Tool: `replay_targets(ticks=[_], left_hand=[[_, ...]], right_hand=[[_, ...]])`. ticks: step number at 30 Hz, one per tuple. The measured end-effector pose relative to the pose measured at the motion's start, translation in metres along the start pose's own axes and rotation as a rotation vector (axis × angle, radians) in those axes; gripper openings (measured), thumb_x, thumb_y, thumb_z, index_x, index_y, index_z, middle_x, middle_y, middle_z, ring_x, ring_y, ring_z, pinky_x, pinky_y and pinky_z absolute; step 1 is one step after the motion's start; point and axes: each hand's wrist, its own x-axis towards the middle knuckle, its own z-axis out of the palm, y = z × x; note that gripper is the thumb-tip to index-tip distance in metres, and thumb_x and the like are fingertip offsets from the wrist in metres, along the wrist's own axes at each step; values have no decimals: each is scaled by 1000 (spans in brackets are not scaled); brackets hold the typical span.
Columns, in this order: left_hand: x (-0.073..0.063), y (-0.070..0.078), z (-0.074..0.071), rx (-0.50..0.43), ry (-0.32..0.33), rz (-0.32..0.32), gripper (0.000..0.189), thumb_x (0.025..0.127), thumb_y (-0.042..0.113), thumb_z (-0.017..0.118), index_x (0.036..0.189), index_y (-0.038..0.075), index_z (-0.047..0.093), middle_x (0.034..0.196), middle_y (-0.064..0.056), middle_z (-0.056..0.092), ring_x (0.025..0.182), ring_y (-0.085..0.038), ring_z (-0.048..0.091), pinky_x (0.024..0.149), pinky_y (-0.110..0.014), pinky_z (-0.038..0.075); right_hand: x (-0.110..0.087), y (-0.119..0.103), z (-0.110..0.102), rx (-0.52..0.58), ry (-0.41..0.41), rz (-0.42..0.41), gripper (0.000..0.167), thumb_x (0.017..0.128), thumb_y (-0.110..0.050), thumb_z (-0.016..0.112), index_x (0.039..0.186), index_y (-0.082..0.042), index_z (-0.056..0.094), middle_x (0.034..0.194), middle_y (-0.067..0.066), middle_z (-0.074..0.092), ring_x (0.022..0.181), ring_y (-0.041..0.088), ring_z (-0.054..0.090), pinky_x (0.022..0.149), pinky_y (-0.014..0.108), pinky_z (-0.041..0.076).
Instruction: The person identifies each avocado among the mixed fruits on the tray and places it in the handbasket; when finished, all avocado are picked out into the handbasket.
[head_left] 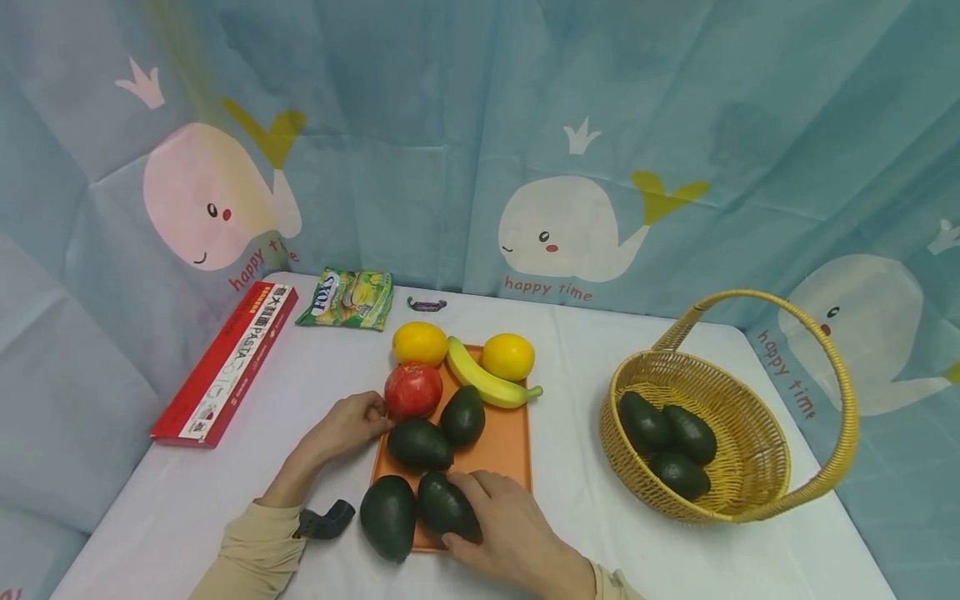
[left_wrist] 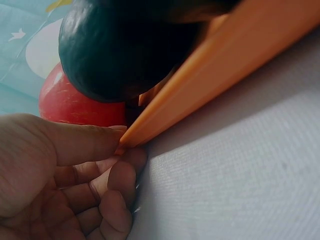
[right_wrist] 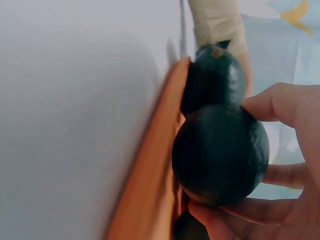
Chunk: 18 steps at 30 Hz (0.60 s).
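Fingers and thumb of the right hand (head_left: 513, 529) curl round a dark green avocado (head_left: 442, 502) at the near edge of an orange tray (head_left: 510, 450); whether its weight is off the tray, I cannot tell. Just left of it, a second avocado (head_left: 387, 518) juts over the tray's near left corner. The left hand (head_left: 352, 429) pinches the tray's left rim between thumb and fingers. Handling the gripped avocado while steadying the tray appears to be the step in hand. Its smooth, faintly pebbled, egg-shaped body would seem to call for a full wrap, and for care not to nudge its neighbour.

Further back on the tray lie two more avocados (head_left: 420, 444), then a round, mottled red pomegranate (head_left: 413, 390) by the left edge. A curved, green-tipped banana (head_left: 487, 379) slants to the right rim, between two waxy yellow lemons (head_left: 508, 357) at the far corners. Toward the right edge of the white-covered desk (head_left: 577, 500) stands a woven wicker basket (head_left: 738, 450) with an arched handle, holding three avocados (head_left: 690, 435). Along the left edge lies a flat red pasta box (head_left: 225, 367); near the far edge, a crinkled candy bag (head_left: 351, 298) and a small wrapped sweet (head_left: 426, 305).
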Motion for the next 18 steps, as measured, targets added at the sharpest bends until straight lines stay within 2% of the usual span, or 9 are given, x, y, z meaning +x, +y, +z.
replay_targets(ticks=[2,5,10,18], left_hand=[[0,0,0,3,2,7,13,87,14,66,91,2,60,70,-3,59,66,-15,51,62,-29,41],[0,-1,0,5,9,17,13,87,14,66,91,2,60,70,-3,59,66,-15,50,62,-28,40],[-1,-1,0,-1,7,12,12,87,13,65,91,3,60,70,-3,58,65,-15,50,62,-28,40],[-1,0,0,-5,7,12,12,87,14,65,89,3,60,70,-4,58,65,-15,50,61,-28,40]], right_hand=[[-1,3,-6,45,15,44,56,84,-46,69,132,-23,52,113,-7,64,96,8,61,83,29,52],[-2,10,-18,83,82,91,58,81,-41,73,132,-23,52,118,-8,63,101,6,60,85,29,53],[-5,28,-41,59,232,149,62,76,-35,80,131,-20,53,121,-7,64,106,7,62,87,31,53],[-18,65,-79,-11,390,347,67,74,-29,84,131,-12,54,115,5,67,92,13,61,73,31,52]])
